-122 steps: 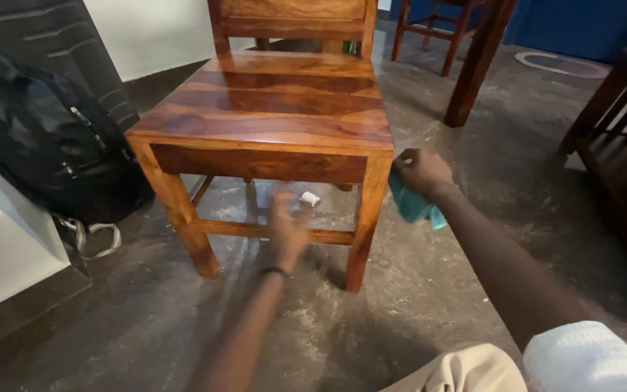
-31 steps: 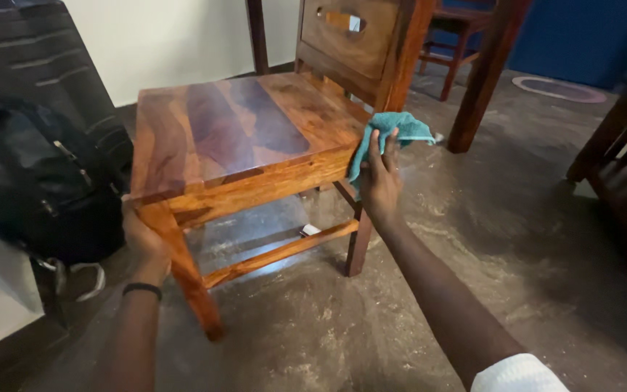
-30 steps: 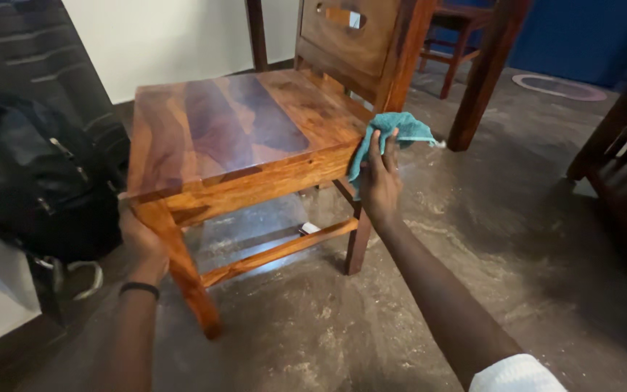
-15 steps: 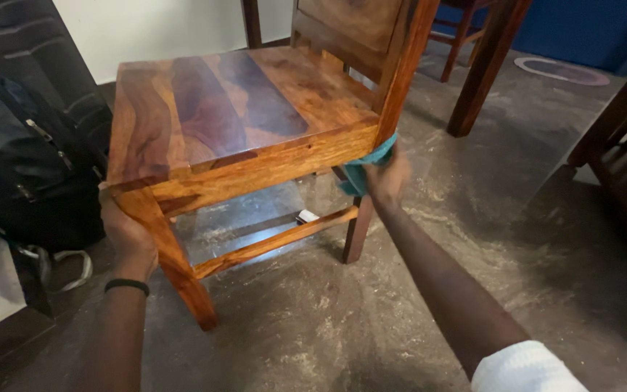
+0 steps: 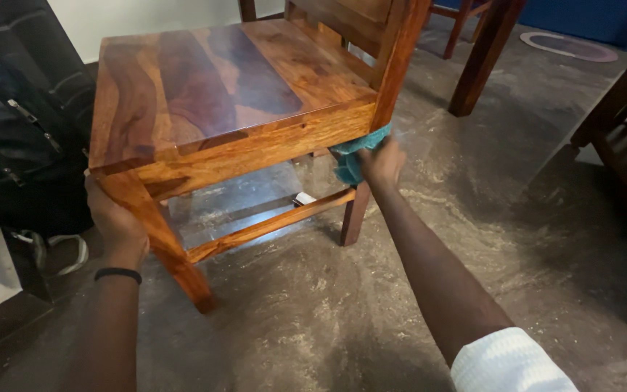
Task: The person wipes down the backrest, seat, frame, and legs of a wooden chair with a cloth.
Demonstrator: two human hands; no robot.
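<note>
Rough grey concrete floor (image 5: 473,218), streaked with pale dust, runs under everything. Left of the wooden chair (image 5: 219,94), a black backpack (image 5: 16,152) of smooth, slightly shiny fabric with metal zip pulls leans against a white wall base, a pale strap loop trailing on the floor beneath it. The left hand (image 5: 117,225), a thin black band at its wrist, is at the chair's front-left leg just under the seat corner, its fingers wrapped round the square post. The chair itself is glossy, varnished hardwood with strong reddish-brown and dark grain bands across a flat square seat, straight square legs and a low stretcher rail between them. Under the chair, near the rail, a small white scrap (image 5: 302,197) lies on the floor. At the chair's back-right leg, just below the seat, the right hand (image 5: 381,161) presses a crumpled teal cloth (image 5: 350,156) of soft, nubby weave against the wood, fingers clenched on it. Right of the chair stand dark wooden furniture legs (image 5: 484,58) and a slatted dark piece (image 5: 618,123).
</note>
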